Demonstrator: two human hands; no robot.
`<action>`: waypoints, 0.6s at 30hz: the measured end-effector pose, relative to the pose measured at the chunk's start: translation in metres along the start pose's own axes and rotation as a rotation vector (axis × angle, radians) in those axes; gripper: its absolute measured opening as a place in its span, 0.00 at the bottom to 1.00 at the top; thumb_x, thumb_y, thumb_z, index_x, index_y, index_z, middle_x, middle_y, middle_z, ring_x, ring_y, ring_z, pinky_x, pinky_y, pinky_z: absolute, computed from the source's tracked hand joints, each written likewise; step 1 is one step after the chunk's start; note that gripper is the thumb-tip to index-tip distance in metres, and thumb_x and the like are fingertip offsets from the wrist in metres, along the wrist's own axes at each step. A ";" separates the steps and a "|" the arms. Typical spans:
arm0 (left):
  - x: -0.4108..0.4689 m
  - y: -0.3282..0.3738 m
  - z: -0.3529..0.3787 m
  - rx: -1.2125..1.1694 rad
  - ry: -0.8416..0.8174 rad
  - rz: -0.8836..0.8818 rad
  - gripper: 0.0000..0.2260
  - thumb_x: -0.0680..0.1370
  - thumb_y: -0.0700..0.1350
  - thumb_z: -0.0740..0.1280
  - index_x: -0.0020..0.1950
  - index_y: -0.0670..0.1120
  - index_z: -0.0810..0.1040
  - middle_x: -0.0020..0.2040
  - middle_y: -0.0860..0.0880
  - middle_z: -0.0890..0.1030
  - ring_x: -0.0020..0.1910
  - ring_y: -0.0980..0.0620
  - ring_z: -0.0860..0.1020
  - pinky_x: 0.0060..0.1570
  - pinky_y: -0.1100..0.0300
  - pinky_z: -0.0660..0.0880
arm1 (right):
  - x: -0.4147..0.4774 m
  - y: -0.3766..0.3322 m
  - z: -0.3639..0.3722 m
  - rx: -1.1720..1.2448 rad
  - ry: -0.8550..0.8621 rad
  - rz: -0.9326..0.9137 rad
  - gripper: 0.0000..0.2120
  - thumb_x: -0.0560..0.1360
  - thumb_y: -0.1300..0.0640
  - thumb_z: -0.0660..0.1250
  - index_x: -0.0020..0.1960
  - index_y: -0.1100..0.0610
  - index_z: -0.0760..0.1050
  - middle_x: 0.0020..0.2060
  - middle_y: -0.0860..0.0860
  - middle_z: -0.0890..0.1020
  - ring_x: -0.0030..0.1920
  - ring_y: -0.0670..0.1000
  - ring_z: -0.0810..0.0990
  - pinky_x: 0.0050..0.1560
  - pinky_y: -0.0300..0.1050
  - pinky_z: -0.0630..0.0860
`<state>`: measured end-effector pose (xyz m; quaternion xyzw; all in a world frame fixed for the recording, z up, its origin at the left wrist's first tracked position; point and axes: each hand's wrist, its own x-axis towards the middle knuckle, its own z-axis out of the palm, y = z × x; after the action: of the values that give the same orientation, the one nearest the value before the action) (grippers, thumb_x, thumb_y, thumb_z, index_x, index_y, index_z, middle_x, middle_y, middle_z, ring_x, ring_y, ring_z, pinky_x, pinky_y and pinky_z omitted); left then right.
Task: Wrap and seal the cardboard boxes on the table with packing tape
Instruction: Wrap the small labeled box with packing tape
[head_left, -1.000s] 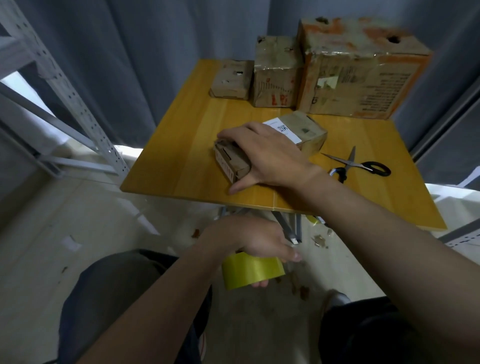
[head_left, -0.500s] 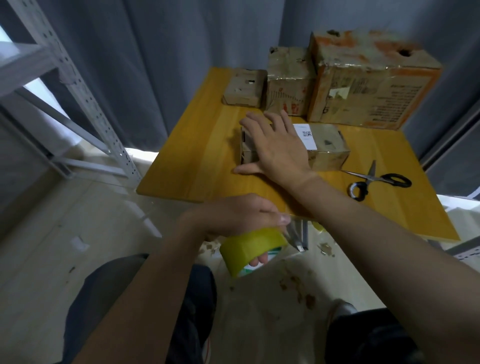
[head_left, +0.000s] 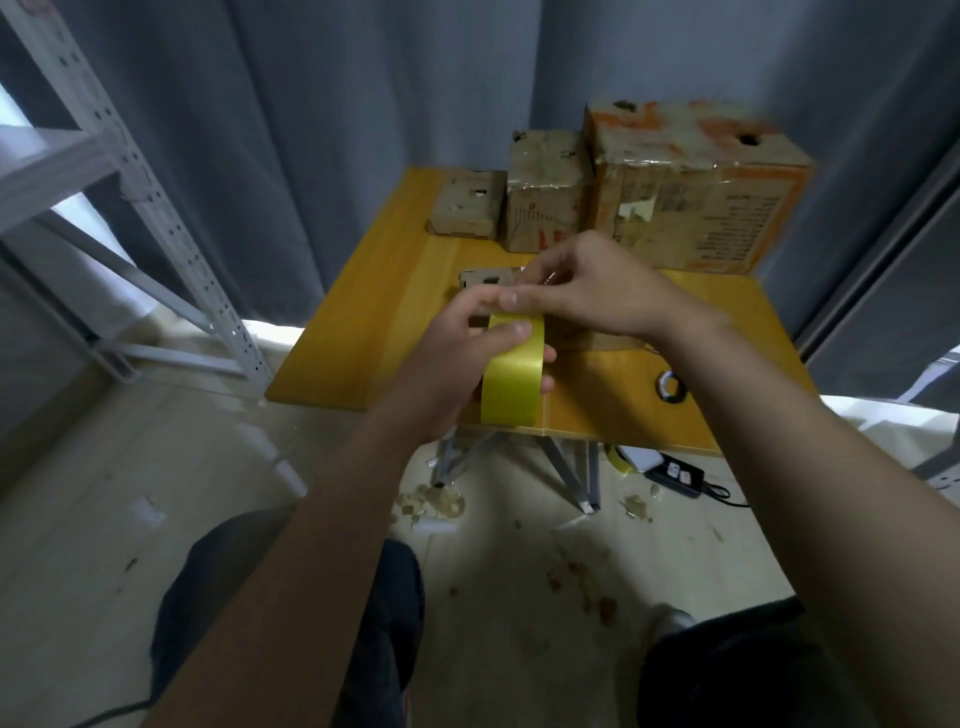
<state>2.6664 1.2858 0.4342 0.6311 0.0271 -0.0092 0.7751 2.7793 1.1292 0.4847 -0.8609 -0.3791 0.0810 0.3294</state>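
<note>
Our left hand (head_left: 452, 364) grip holds the tape roll (head_left: 511, 379), right hand (head_left: 597, 296) pinches the tape end (head_left: 545, 283) just above it; we should peel slow, straight toward the box (head_left: 480, 278) behind it.

Yellow wooden table (head_left: 363, 353). Along its far edge, eleven to one o'clock, stand a small box (head_left: 465, 205), medium box (head_left: 545, 189) and large box (head_left: 696, 187), side by side. A fourth box (head_left: 480, 278) lies near centre, and scissors (head_left: 670, 388) at four o'clock.
</note>
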 end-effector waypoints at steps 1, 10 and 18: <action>0.000 0.001 0.004 0.016 0.009 0.011 0.11 0.83 0.41 0.68 0.64 0.48 0.75 0.48 0.35 0.86 0.43 0.36 0.86 0.42 0.47 0.83 | -0.001 -0.001 -0.004 -0.018 -0.019 0.006 0.13 0.78 0.43 0.73 0.48 0.52 0.88 0.42 0.49 0.87 0.45 0.44 0.83 0.48 0.50 0.78; -0.011 0.012 0.019 0.008 0.082 -0.033 0.17 0.85 0.48 0.66 0.72 0.48 0.67 0.45 0.36 0.86 0.41 0.38 0.85 0.46 0.43 0.83 | -0.004 -0.013 -0.016 0.031 0.065 -0.020 0.03 0.77 0.55 0.76 0.46 0.55 0.87 0.47 0.51 0.88 0.50 0.47 0.85 0.58 0.49 0.81; -0.034 0.005 0.019 0.092 0.058 -0.246 0.06 0.86 0.50 0.61 0.63 0.55 0.74 0.38 0.47 0.87 0.36 0.48 0.87 0.34 0.58 0.82 | 0.028 -0.013 -0.038 0.235 0.210 0.023 0.06 0.77 0.55 0.76 0.46 0.58 0.87 0.36 0.49 0.87 0.35 0.44 0.82 0.36 0.37 0.77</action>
<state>2.6331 1.2674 0.4449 0.6578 0.1264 -0.0873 0.7373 2.8058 1.1359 0.5256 -0.8245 -0.3204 0.0382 0.4648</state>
